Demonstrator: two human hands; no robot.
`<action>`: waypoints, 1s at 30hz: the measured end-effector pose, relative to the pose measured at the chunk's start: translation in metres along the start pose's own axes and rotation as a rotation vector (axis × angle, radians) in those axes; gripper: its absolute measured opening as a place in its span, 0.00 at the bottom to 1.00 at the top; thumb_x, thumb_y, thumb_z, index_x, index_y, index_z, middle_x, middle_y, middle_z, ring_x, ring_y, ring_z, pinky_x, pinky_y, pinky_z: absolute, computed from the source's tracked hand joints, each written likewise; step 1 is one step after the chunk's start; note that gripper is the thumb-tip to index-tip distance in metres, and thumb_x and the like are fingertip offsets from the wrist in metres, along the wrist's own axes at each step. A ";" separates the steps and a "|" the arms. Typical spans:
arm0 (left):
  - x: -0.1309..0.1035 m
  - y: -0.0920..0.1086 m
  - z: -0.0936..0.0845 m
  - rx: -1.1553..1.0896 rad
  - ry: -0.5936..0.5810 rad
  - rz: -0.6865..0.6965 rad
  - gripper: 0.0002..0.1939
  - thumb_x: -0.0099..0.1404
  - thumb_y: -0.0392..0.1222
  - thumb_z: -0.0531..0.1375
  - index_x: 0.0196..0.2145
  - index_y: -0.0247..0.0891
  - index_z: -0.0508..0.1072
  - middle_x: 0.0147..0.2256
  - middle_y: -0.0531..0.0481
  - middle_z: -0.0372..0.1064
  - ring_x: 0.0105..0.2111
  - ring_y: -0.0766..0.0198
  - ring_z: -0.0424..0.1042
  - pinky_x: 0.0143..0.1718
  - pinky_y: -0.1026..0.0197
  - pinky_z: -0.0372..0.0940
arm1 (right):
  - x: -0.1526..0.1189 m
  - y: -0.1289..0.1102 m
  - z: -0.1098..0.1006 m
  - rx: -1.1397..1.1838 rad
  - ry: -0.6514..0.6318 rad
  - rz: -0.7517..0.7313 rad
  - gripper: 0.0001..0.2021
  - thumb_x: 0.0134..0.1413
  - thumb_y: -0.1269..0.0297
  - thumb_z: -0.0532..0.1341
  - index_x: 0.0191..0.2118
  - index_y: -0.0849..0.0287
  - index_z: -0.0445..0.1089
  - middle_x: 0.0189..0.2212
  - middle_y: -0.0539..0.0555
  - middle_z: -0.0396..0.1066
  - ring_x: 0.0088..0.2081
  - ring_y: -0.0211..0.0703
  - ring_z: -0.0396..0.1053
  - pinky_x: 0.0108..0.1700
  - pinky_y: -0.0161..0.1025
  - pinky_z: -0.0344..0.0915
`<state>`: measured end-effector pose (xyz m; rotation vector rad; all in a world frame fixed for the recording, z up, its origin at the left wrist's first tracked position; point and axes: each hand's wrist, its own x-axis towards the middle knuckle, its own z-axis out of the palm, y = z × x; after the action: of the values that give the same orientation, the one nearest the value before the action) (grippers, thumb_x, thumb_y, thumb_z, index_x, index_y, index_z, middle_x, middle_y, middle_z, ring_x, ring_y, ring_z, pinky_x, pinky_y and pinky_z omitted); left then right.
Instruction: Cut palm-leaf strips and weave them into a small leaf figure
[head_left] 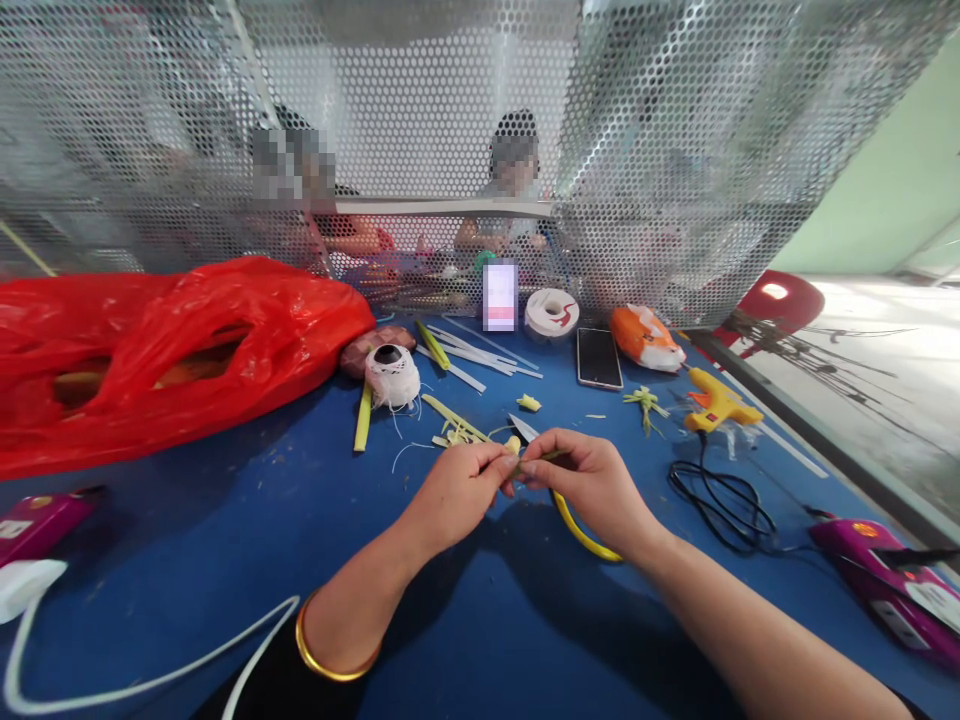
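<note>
My left hand (466,488) and my right hand (589,478) meet over the middle of the blue table, thumbs and fingertips pinched together. Between them is a small pale-yellow folded strip (513,443), partly hidden by the fingers. A thin greenish end lies along my right fingers. Under my right hand lie scissors with a yellow handle (589,540), their blade pointing away. Yellow-green strip scraps (459,432) lie just beyond my left hand. A small folded yellow piece (529,402) rests farther back.
A red plastic bag (180,370) fills the left. Beyond the hands are white thread (394,378), white strips (480,352), a ribbon spool (552,314) and a phone (599,358). On the right, a yellow glue gun (720,400) trails a black cord. Perforated metal mesh (450,90) stands behind.
</note>
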<state>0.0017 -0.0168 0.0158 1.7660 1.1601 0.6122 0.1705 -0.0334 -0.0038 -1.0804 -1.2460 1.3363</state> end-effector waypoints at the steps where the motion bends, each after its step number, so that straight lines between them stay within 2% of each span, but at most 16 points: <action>1: 0.000 -0.001 -0.001 -0.034 -0.026 -0.011 0.17 0.67 0.45 0.52 0.23 0.37 0.69 0.20 0.54 0.64 0.22 0.67 0.62 0.27 0.63 0.57 | 0.000 0.001 0.000 -0.012 -0.002 -0.019 0.06 0.46 0.62 0.69 0.28 0.58 0.74 0.24 0.50 0.75 0.29 0.41 0.74 0.36 0.39 0.70; 4: 0.001 -0.002 -0.005 -0.144 -0.100 -0.041 0.13 0.65 0.43 0.54 0.26 0.37 0.70 0.23 0.54 0.66 0.23 0.68 0.62 0.27 0.63 0.58 | 0.000 0.002 0.000 -0.050 -0.007 -0.072 0.04 0.47 0.65 0.68 0.27 0.57 0.74 0.24 0.49 0.75 0.29 0.40 0.73 0.35 0.37 0.69; 6: 0.001 -0.002 -0.006 -0.157 -0.110 -0.056 0.10 0.64 0.42 0.54 0.28 0.37 0.71 0.24 0.53 0.67 0.23 0.68 0.63 0.27 0.64 0.58 | 0.000 0.002 0.000 -0.059 -0.007 -0.090 0.04 0.46 0.65 0.68 0.27 0.57 0.74 0.24 0.49 0.75 0.28 0.39 0.73 0.34 0.37 0.68; 13: 0.000 -0.001 -0.003 0.177 0.056 0.039 0.10 0.64 0.40 0.53 0.27 0.39 0.71 0.22 0.55 0.68 0.24 0.66 0.67 0.29 0.63 0.57 | 0.000 0.003 0.000 -0.127 0.064 -0.110 0.03 0.48 0.65 0.67 0.30 0.56 0.75 0.24 0.48 0.75 0.27 0.39 0.72 0.32 0.36 0.67; 18: 0.000 -0.001 -0.002 0.206 0.014 0.035 0.12 0.66 0.42 0.52 0.28 0.40 0.72 0.19 0.55 0.68 0.22 0.66 0.67 0.28 0.63 0.57 | 0.000 0.007 -0.001 -0.187 0.079 -0.123 0.01 0.49 0.67 0.65 0.31 0.56 0.74 0.24 0.48 0.74 0.27 0.40 0.72 0.32 0.36 0.66; 27: 0.001 -0.005 -0.002 0.266 0.080 0.074 0.12 0.65 0.40 0.53 0.28 0.40 0.73 0.24 0.54 0.71 0.26 0.65 0.68 0.29 0.63 0.56 | 0.002 0.009 0.001 -0.122 0.058 -0.107 0.06 0.48 0.64 0.67 0.33 0.56 0.73 0.26 0.49 0.75 0.29 0.40 0.72 0.32 0.37 0.67; 30: 0.001 -0.006 -0.001 0.283 0.082 0.081 0.11 0.65 0.41 0.53 0.28 0.40 0.73 0.25 0.53 0.72 0.27 0.64 0.68 0.30 0.62 0.56 | 0.001 0.009 0.000 -0.128 0.076 -0.111 0.05 0.49 0.65 0.67 0.33 0.56 0.73 0.25 0.49 0.75 0.28 0.39 0.72 0.32 0.36 0.67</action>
<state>-0.0016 -0.0146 0.0109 2.0509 1.2865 0.5957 0.1693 -0.0325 -0.0123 -1.1235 -1.3303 1.1344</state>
